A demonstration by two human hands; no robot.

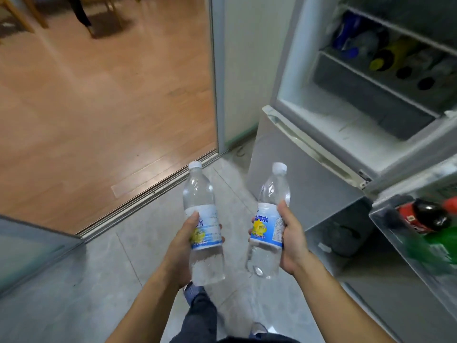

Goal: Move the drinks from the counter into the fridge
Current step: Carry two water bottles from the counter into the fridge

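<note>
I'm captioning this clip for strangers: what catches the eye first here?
Two clear water bottles, one gripped in the left hand, one in the right hand, held upright over the grey floor. To the right, the open fridge already holds bottles on its shelf and a cola bottle in its door.

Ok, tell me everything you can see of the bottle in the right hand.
The bottle in the right hand is clear plastic with a white screw cap, still on, and a blue-and-white label with a yellow patch. It looks full of clear liquid. It is held roughly upright, top leaning slightly right, over the grey tiled floor in front of the open fridge. The right hand grips it around the label; nothing else touches it.
</note>
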